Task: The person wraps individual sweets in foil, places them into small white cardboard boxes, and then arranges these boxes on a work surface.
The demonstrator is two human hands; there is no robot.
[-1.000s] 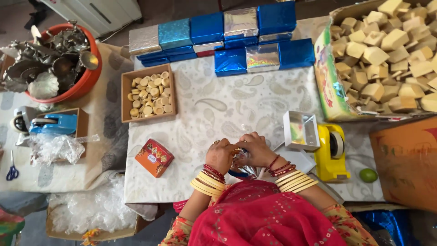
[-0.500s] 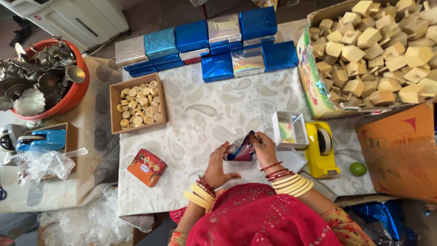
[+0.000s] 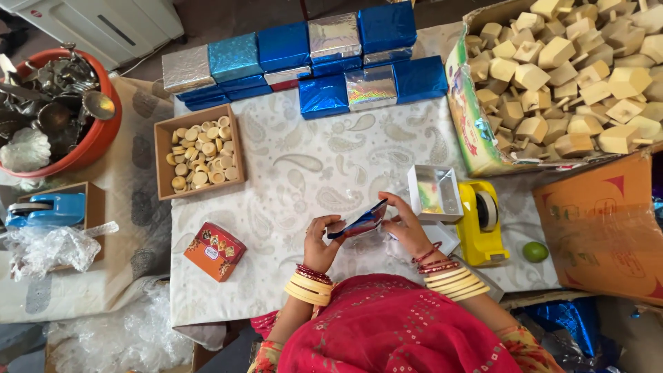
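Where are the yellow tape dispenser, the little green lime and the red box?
yellow tape dispenser (image 3: 481,222), head view, its body.
green lime (image 3: 534,251), head view, its middle.
red box (image 3: 215,251), head view, its lid.

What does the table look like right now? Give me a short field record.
left hand: holds the near end of a flat blue foil piece
right hand: pinches its far end
open box: right of the hands
tape dispenser: yellow, beside the open box
red box: left of the hands
tray of discs: far left

Home packing workshop: stacked foil-wrapped boxes (image 3: 304,55), tape dispenser (image 3: 481,221).
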